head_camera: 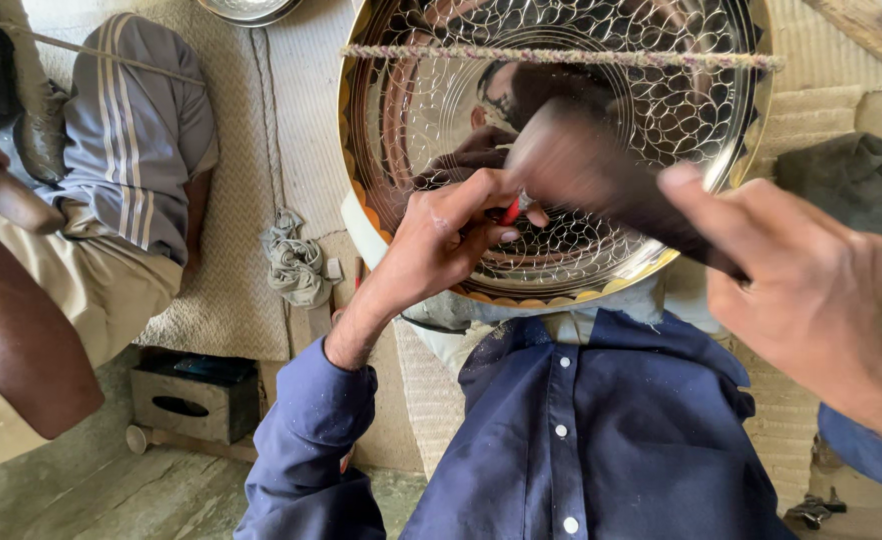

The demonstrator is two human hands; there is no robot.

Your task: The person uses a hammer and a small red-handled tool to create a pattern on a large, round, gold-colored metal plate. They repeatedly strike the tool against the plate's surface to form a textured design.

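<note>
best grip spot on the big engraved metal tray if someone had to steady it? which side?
Probably the near bottom rim of the tray, from below. It stands tilted against the person's lap with that edge closest, while a cord crosses the top. The left hand already rests on its face holding a red-tipped tool; the right hand swings a blurred mallet.

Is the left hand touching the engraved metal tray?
Touching. Head view shows the left hand resting against the face of the engraved metal tray, its fingers pinching a small red-handled tool there.
</note>
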